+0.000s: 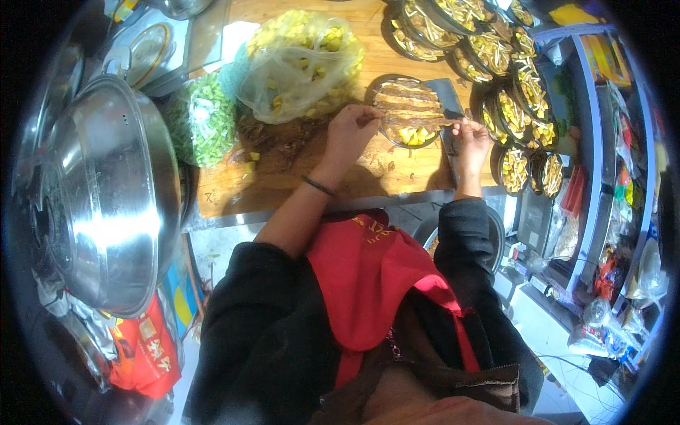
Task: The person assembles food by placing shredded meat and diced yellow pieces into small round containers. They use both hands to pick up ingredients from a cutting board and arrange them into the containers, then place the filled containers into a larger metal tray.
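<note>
**Both Hands at the Ends of Meat Slices on a Dark Plate**

The left hand rested at the near-left rim of the dark round plate, fingers curled and pinched on the left end of the brown meat slices. The right hand sat at the plate's right rim, fingertips closed on the opposite end of the same row. The slices lay between the two hands, their long axis running left to right, roughly level with both sets of fingertips. Neither hand was clearly nearer; each touched its own end. Yellow chunks showed under the slices at the near edge of the plate.

The plate stood on a wooden cutting board. A cleaver blade lay just beside the plate, on the right. Behind the left hand sat a clear bag of yellow pieces and a bag of green pieces. Filled plates curved away to the right. A steel bowl sat well apart at far left.
</note>
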A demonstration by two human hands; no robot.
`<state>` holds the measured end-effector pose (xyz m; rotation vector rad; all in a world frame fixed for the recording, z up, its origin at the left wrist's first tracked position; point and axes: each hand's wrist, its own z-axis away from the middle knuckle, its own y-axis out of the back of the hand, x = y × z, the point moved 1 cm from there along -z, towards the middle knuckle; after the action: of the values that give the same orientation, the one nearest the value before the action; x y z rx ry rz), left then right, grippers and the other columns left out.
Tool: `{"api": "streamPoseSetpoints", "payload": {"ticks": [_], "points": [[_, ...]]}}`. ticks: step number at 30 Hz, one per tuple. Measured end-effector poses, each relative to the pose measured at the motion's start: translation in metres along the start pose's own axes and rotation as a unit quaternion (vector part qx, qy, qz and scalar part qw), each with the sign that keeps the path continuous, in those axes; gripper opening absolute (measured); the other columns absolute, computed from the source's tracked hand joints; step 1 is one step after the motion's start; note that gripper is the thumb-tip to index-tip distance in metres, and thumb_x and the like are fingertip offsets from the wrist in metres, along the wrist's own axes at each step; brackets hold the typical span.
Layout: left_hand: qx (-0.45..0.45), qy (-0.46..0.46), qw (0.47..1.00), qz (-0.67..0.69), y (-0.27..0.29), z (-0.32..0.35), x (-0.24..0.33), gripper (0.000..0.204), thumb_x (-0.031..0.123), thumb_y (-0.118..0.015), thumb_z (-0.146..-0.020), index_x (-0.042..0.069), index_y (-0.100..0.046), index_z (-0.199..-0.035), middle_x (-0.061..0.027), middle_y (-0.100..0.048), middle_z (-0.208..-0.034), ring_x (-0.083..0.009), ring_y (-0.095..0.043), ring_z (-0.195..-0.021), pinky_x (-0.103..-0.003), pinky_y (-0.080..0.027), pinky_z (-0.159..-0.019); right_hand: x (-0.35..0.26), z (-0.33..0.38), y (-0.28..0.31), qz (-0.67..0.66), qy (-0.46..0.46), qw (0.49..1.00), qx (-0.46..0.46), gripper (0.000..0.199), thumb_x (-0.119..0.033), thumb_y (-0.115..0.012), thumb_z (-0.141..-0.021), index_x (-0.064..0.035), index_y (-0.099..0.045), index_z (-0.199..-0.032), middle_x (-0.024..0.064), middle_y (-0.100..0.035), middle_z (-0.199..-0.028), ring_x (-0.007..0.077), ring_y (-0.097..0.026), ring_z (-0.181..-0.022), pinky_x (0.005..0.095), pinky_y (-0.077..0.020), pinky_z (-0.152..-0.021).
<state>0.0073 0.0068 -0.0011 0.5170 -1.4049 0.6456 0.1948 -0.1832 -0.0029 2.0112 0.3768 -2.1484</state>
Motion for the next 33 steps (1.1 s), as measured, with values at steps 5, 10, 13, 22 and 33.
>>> {"api": "streamPoseSetpoints", "payload": {"ticks": [5,10,13,22,33], "points": [[0.006,0.022,1.0,0.004,0.003,0.001,0.002,0.011,0.005,-0.068,-0.075,0.001,-0.065,-0.085,-0.0042,-0.064,-0.081,-0.0077,-0.058,-0.073,-0.024,-0.048,-0.068,-0.004,-0.002,-0.004,-0.005,-0.002,1.0,0.015,0.009,-0.006,-0.062,-0.087,-0.0051,-0.053,-0.083,0.0054,-0.061,-0.079,0.0097,-0.057,-0.067,0.0211,-0.0497,-0.06],[-0.01,-0.001,0.998,-0.06,0.007,0.001,0.004,0.012,0.009,-0.07,-0.076,0.002,-0.065,-0.084,-0.0034,-0.062,-0.078,-0.0092,-0.056,-0.069,-0.023,-0.047,-0.064,-0.01,0.001,-0.006,-0.022,0.004,1.0,-0.011,0.01,-0.006,-0.061,-0.087,-0.0038,-0.055,-0.08,0.0075,-0.062,-0.078,0.0107,-0.056,-0.067,0.0214,-0.0481,-0.058],[-0.003,-0.07,0.988,-0.139,0.006,-0.001,0.008,0.013,0.01,-0.071,-0.075,0.002,-0.066,-0.083,-0.0058,-0.062,-0.079,-0.0128,-0.058,-0.068,-0.024,-0.047,-0.063,-0.01,0.0,-0.007,-0.017,0.006,1.0,-0.007,0.009,-0.006,-0.06,-0.087,-0.0036,-0.055,-0.08,0.0079,-0.062,-0.078,0.0105,-0.056,-0.066,0.0213,-0.048,-0.058],[-0.043,-0.302,0.912,-0.273,-0.005,0.003,0.032,0.019,0.009,-0.064,-0.075,0.01,-0.066,-0.094,-0.0077,-0.06,-0.083,-0.0219,-0.059,-0.076,-0.034,-0.047,-0.068,-0.007,0.001,-0.002,-0.022,-0.03,0.999,-0.004,0.011,-0.01,-0.062,-0.087,-0.0055,-0.052,-0.084,0.0047,-0.061,-0.081,0.0089,-0.056,-0.067,0.0203,-0.049,-0.06],[-0.129,-0.448,0.759,-0.454,-0.078,-0.015,0.051,0.024,0.018,-0.054,-0.076,0.005,-0.063,-0.095,-0.0039,-0.055,-0.086,-0.0193,-0.052,-0.087,-0.031,-0.039,-0.076,-0.022,0.014,-0.008,-0.033,-0.044,0.998,-0.044,0.017,0.001,-0.058,-0.086,0.0025,-0.055,-0.103,0.0071,-0.062,-0.091,0.0122,-0.06,-0.079,0.0219,-0.0503,-0.073]]}}
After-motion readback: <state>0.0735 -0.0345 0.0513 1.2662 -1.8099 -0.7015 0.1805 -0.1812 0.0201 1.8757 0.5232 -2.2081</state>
